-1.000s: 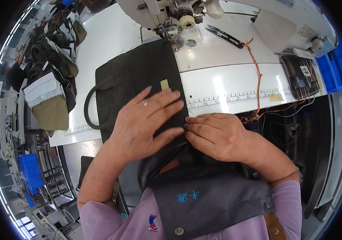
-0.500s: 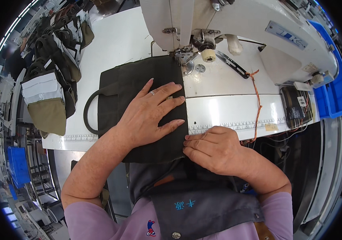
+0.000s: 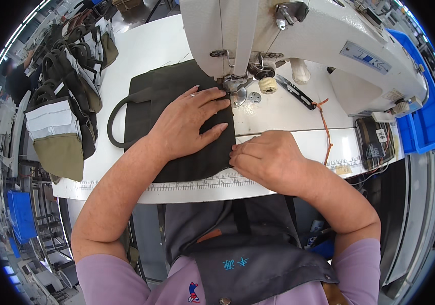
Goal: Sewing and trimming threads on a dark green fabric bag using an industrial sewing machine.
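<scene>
A dark green bag panel [image 3: 177, 165] lies flat on the sewing table, its right edge running up to the needle area [image 3: 231, 86] of a white sewing machine [image 3: 299, 35]. A curved fabric handle [image 3: 111, 124] sticks out from the panel's left side. My left hand [image 3: 187, 122] rests on the cloth with fingers spread, fingertips close to the right edge just below the needle area. Lower down, my right hand [image 3: 271, 157] pinches that same edge near the panel's near corner. Its fingertips are partly hidden behind the knuckles.
Thread snips [image 3: 296, 92] with an orange cord [image 3: 324, 127] lie right of the needle area. A dark box-like object [image 3: 372, 142] and a blue bin [image 3: 423, 124] stand farther right. Bag pieces [image 3: 57, 137] are piled at left. A printed ruler [image 3: 192, 185] follows the front edge.
The panel has moved away from me along the machine, and both hands have gone forward with it. The ruler along the front edge now shows below the cloth.
</scene>
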Available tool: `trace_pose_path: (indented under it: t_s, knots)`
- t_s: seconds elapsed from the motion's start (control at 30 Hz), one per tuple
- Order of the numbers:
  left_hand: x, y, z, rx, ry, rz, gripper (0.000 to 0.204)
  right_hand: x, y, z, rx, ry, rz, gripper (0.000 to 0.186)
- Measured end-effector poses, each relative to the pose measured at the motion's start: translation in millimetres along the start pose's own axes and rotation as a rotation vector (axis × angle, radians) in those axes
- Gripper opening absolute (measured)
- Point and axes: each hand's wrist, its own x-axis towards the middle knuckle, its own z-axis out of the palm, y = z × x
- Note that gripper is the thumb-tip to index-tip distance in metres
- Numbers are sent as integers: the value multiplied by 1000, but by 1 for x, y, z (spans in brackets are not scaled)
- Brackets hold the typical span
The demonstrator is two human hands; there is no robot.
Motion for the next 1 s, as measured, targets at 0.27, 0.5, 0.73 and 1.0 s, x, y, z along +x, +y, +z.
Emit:
trace_pose_path:
  t_s: [0.27,0.5,0.73,1.0]
  knots:
    - [20,-23,1,47,34,-21,35,20,30,6,-10,69,17,12]
    - [41,-42,-6,125,10,-27,25,22,51,18,28,203,34,12]
    - [15,-21,-24,-25,104,64,22,20,56,16,-23,104,142,13]
    - [-12,-2,-12,-46,-44,73,39,20,56,13,20,128,163,14]
